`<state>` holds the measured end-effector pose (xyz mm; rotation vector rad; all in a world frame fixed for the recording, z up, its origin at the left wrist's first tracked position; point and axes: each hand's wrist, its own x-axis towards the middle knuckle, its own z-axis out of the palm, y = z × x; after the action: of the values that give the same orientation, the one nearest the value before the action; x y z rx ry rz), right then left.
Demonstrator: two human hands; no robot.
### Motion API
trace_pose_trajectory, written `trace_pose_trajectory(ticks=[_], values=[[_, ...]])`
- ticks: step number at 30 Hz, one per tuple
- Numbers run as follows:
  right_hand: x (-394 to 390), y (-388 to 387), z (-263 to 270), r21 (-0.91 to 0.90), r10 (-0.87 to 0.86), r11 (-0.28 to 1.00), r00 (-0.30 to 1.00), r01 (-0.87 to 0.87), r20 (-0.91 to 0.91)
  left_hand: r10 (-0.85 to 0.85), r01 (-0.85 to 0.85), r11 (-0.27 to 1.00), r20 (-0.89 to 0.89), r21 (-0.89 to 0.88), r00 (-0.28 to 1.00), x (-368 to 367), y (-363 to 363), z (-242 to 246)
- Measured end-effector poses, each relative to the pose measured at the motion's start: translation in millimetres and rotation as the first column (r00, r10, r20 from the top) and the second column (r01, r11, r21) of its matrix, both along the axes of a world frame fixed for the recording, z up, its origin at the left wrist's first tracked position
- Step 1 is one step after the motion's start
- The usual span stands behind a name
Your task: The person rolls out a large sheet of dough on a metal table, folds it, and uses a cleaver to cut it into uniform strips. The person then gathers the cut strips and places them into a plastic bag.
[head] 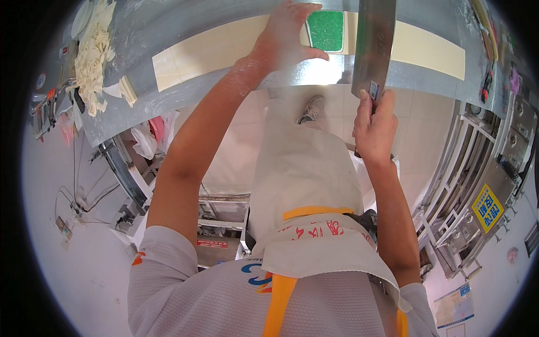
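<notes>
A long strip of pale rolled dough (425, 44) lies across the metal worktop, with faint crosswise lines on its left part. On it rests a green rectangular plate (326, 31) with a light rim. My left hand (284, 36) is at the plate's left side, thumb and fingers spread past its near and far edges; whether they touch it I cannot tell. The handle of a broad-bladed knife (374, 46) is in my right hand (376, 126). Its blade points away from me over the strip, right of the plate, and hides part of the dough.
A heap of dough scraps (90, 63) and a small stack of cut dough pieces (127, 90) sit at the worktop's left. Tools (486, 82) lie along its right end. Below the near edge (236, 94) are tiled floor and my shoe (312, 108). A metal rack (459, 168) stands right.
</notes>
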<state>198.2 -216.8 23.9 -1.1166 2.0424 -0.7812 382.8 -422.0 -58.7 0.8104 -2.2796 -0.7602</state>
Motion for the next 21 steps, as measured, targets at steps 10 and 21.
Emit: trace_pose_trajectory(ticks=[10,21], values=[[9.6,-17.6,15.0,0.095,0.029,0.995,0.999,-0.028,-0.013,0.020,-0.017,0.996,0.035,-0.087,0.999,-2.1,1.3,-4.2],[24.3,-37.8,25.1,0.171,0.072,0.984,0.994,-0.056,-0.088,0.007,-0.003,0.995,0.036,-0.103,0.999,-2.1,1.0,-2.4]])
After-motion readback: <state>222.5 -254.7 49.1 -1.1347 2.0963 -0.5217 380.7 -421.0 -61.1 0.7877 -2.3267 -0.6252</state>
